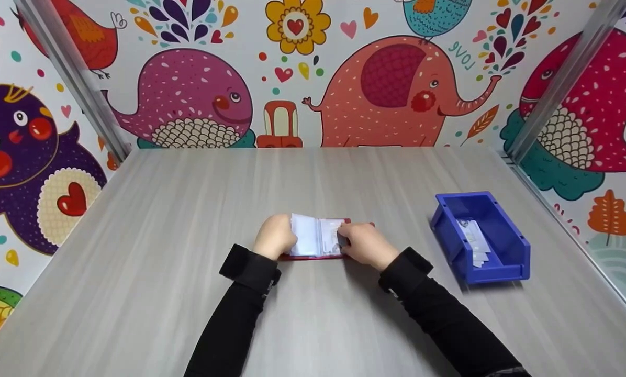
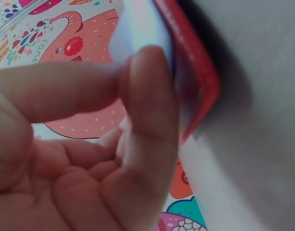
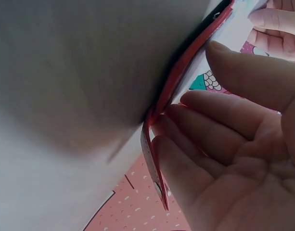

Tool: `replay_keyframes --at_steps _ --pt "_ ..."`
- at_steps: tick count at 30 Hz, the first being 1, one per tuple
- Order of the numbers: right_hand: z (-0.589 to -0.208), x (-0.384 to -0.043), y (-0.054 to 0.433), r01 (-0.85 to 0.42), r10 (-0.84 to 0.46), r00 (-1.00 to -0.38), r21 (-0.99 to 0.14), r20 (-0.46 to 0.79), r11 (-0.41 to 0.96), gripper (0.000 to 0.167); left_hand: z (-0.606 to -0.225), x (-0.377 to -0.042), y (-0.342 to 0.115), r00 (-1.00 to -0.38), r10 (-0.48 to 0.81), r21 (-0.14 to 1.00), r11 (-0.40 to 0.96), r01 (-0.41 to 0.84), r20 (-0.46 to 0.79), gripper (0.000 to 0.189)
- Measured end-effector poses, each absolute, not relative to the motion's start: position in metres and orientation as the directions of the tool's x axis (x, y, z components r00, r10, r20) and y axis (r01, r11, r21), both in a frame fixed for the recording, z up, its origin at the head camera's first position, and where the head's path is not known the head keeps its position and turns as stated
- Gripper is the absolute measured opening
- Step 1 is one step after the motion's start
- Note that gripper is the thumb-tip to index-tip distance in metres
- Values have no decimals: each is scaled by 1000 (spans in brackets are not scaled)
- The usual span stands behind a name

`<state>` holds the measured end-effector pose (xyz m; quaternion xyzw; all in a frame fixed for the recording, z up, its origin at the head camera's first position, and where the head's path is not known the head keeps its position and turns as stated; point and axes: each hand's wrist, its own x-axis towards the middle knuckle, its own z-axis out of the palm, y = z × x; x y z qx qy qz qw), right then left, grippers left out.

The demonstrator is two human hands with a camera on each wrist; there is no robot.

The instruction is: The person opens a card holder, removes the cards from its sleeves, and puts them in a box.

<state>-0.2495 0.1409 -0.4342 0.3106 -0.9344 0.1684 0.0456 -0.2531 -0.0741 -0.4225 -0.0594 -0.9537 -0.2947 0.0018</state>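
A red card holder (image 1: 318,257) lies spread on the table, its clear plastic sleeve pages (image 1: 305,235) turned up on the left. A printed card (image 1: 331,236) shows in the sleeve on the right. With thumb and forefinger my left hand (image 1: 275,236) pinches the edge of the raised pages, seen close in the left wrist view against the red cover (image 2: 198,62). My right hand (image 1: 368,242) is at the holder's right edge. In the right wrist view its fingers (image 3: 205,125) reach along the red cover beside the snap strap (image 3: 153,166), thumb apart from them.
To the right stands a blue plastic bin (image 1: 501,273) with several white cards (image 1: 474,236) inside. Patterned wall panels (image 1: 297,68) with metal posts (image 1: 75,78) border the table (image 1: 187,199) at the back and sides.
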Motion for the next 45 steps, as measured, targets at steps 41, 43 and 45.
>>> replay_keyframes --at_steps 41,43,45 --pt "-433 -248 141 -591 -563 -806 -260 180 763 26 -427 -254 -72 -995 97 499 861 96 25 10" --pt "-433 -249 141 -600 -570 -800 -255 187 759 29 -427 -254 -72 -995 96 501 860 99 32 11" --pt "-433 -249 142 -613 -580 -790 -244 200 751 32 -427 -253 -73 -995 91 508 855 101 45 11"
